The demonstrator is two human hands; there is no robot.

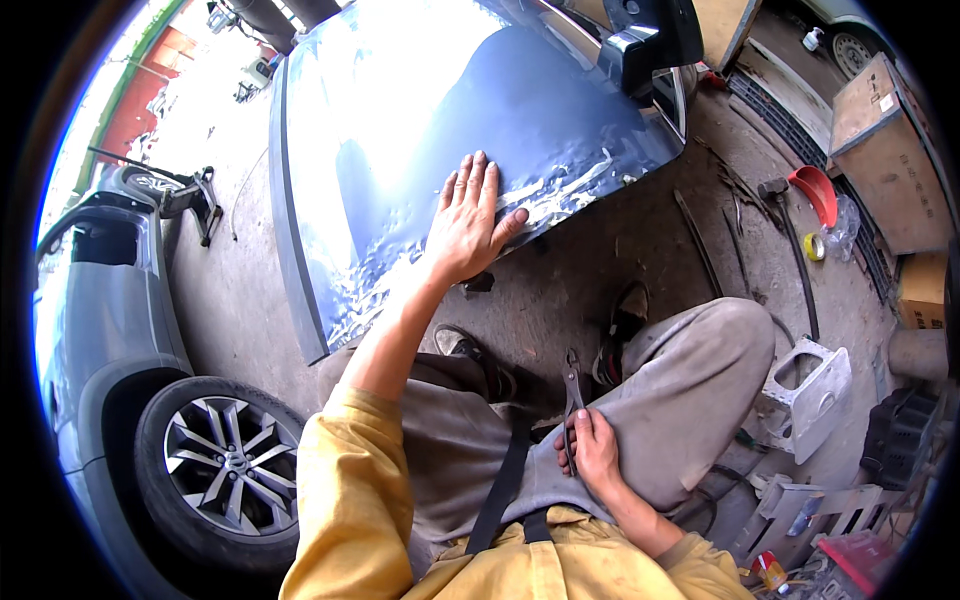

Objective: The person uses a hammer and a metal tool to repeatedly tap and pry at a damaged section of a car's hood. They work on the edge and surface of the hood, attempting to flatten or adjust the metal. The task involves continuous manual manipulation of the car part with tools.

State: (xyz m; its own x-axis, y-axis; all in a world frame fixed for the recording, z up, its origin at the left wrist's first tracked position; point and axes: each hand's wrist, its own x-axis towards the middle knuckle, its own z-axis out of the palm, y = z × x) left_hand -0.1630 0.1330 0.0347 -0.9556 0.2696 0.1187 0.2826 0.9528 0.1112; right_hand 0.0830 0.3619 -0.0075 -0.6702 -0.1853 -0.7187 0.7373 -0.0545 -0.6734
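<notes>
A blue-grey car door (pixel 530 95) lies tilted in front of me, its painted face toward me. Bare, scraped and dented metal (pixel 560 195) runs along its near edge. My left hand (pixel 465 225) rests flat on the panel near that edge, fingers stretched out and thumb spread to the right. In my lap, my right hand (pixel 594 448) is closed around the handles of a pair of pliers (pixel 572 380). The jaws point away from me, and the pliers are apart from the door. A dark side mirror (pixel 640 50) sticks out at the door's far right.
On the left stands a grey car with a spoked wheel (pixel 232 465), and a floor jack (pixel 195 200) is beyond it. At right are a hammer (pixel 790 240), a red bowl-like piece (pixel 815 195), yellow tape (pixel 814 247), a wooden crate (pixel 890 160) and a white bracket (pixel 810 395).
</notes>
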